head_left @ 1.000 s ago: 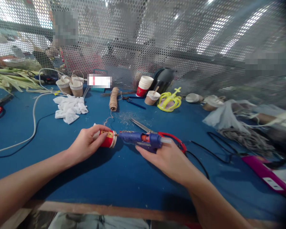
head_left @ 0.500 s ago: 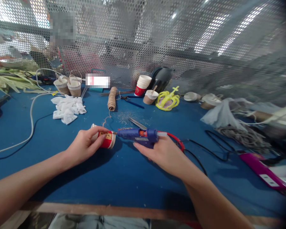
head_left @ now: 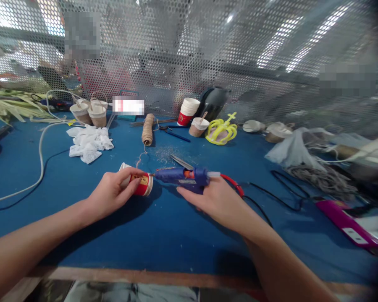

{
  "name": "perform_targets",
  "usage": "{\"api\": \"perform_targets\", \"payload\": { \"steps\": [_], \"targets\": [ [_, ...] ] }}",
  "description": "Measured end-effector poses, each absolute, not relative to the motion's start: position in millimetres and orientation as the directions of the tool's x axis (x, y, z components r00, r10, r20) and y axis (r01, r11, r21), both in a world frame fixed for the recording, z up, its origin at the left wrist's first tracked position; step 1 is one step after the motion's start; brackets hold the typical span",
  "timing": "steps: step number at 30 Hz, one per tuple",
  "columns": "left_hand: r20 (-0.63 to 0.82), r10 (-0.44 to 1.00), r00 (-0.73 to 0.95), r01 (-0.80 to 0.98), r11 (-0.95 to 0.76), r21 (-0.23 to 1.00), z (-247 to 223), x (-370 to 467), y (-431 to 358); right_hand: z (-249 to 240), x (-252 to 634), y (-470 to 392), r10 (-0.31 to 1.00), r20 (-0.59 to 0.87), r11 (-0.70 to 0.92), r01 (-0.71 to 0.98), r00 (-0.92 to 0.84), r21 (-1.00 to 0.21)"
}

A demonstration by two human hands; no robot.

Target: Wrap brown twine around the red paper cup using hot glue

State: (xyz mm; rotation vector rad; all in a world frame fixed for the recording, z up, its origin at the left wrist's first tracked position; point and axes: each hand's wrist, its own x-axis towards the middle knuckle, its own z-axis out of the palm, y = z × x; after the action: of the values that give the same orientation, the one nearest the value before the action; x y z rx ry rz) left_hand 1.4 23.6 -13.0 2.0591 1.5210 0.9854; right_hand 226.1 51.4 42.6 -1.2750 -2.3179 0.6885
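My left hand [head_left: 113,193] is closed round a red and white paper cup [head_left: 144,185] lying on its side, its rim facing right. My right hand [head_left: 216,200] grips a blue glue gun [head_left: 179,176] with a clear glue stick at its back end. The gun's nozzle points left and is at the cup's rim; whether it touches is too small to tell. A thin strand of twine [head_left: 140,157] runs from the cup up to a twine roll [head_left: 148,130]. Behind the gun lie scissors [head_left: 180,161], partly hidden by it.
Wrapped cups [head_left: 97,115] and crumpled white gloves [head_left: 90,142] stand at the back left. Further right are stacked paper cups [head_left: 189,111], a small wrapped cup [head_left: 198,127] and a yellow crown [head_left: 221,131]. A magenta power strip [head_left: 340,218] and black cables lie right.
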Motion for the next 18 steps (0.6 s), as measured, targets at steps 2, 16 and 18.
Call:
{"api": "perform_targets", "payload": {
  "steps": [2, 16, 18],
  "targets": [
    [0.303, 0.941, 0.152, 0.658, -0.325, 0.679, -13.2, 1.4, 23.2, 43.4, 226.8, 49.8, 0.848, 0.110, 0.475, 0.650, -0.519, -0.593],
    [0.239, 0.963, 0.123, 0.604, -0.264, 0.752, -9.4, 2.0, 24.2, 44.2, 230.4, 43.0, 0.833, 0.071, 0.499, 0.691, -0.548, -0.523],
    [0.233, 0.966, 0.111, 0.588, -0.253, 0.768, -9.7, 1.8, 25.1, 43.3, 230.6, 42.2, 0.834, 0.054, 0.491, 0.693, -0.550, -0.528]
  ]
}}
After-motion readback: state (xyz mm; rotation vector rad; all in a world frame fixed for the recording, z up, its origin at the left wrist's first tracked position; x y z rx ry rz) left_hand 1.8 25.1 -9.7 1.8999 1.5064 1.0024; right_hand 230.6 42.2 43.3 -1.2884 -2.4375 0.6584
